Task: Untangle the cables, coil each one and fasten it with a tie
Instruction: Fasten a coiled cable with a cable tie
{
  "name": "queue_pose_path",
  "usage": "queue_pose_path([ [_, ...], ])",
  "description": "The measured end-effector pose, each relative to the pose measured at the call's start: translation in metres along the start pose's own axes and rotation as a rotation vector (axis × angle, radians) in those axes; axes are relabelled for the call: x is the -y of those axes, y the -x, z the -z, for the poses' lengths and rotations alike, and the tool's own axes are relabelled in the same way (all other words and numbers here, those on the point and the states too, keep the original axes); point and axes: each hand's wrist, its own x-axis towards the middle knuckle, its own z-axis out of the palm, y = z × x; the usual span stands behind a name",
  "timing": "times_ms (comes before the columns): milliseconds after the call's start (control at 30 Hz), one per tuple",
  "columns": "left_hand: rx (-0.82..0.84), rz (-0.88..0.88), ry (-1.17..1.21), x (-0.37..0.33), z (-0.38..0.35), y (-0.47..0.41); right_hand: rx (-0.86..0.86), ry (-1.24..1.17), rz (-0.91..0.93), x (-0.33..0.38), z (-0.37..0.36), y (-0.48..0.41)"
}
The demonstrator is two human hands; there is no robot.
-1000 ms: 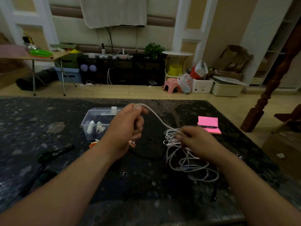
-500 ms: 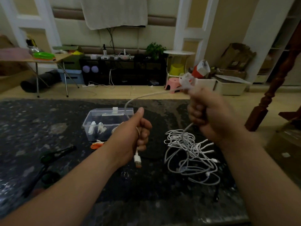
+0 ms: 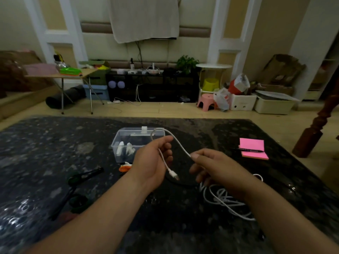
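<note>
A white cable (image 3: 176, 142) arcs between my two hands above the dark stone table (image 3: 45, 153). My left hand (image 3: 152, 162) holds it near its end, and the plug (image 3: 173, 174) hangs below the palm. My right hand (image 3: 218, 167) pinches the same cable between thumb and forefinger, further along. Under and behind my right wrist lies the tangled heap of white cables (image 3: 225, 200), partly hidden by the arm. A clear plastic box (image 3: 128, 142) with white ties inside stands just beyond my left hand.
An orange tie (image 3: 123, 168) lies by the box. Black-and-green scissors (image 3: 77, 189) rest at the left. A pink sticky pad (image 3: 254, 150) with a pen on it sits at the right. A black cable (image 3: 181, 183) curves on the table between my hands.
My right hand came down from a raised pull to table height and now pinches the cable close to my left hand. The cable loop above the left hand got shorter.
</note>
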Motion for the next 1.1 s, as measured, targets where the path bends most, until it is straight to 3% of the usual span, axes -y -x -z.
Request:
queue_pose_path([
  [133,0.067,0.044,0.094,0.000,0.000,0.007,0.197,-0.129,-0.036,-0.002,-0.026,0.001],
  [267,0.114,0.069,0.117,0.001,0.003,0.012,0.253,-0.171,-0.022,-0.007,-0.040,-0.003],
  [467,0.210,0.035,-0.247,0.010,0.006,0.020,0.190,-0.305,-0.066,-0.013,-0.046,-0.007],
  [533,0.256,0.094,-0.243,0.009,0.012,0.019,0.066,-0.181,0.022,-0.013,-0.038,-0.011],
  [600,0.331,0.188,-0.140,0.002,0.023,0.016,-0.061,0.089,0.127,-0.015,-0.027,-0.014],
  [667,0.382,0.277,-0.041,-0.009,0.037,0.011,-0.088,0.288,0.178,-0.015,-0.021,-0.016],
  [800,0.510,0.326,-0.227,-0.008,0.042,0.015,-0.116,0.409,0.178,-0.018,-0.027,-0.021],
  [933,0.321,0.126,-0.419,0.015,0.022,0.021,-0.192,0.344,0.166,-0.020,-0.050,-0.028],
  [1100,0.173,0.067,-0.137,-0.005,0.029,0.010,-0.223,0.215,0.182,-0.020,-0.057,-0.032],
])
